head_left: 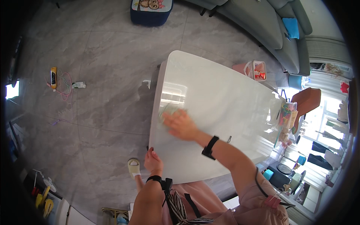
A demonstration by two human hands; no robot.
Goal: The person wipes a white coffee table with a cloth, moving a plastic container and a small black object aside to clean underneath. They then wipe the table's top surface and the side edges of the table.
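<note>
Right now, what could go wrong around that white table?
The pale, blurred thing under the right hand is near the white table's edge and might slip off. The right forearm could brush the small dark clip away. Someone might trip on the pink cord on the floor.

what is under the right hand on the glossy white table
A blurred, pale green, cloth-like piece shows past the bare right hand; whatever lies directly beneath it is hidden.

No lettering, label, number or sign can be read.
</note>
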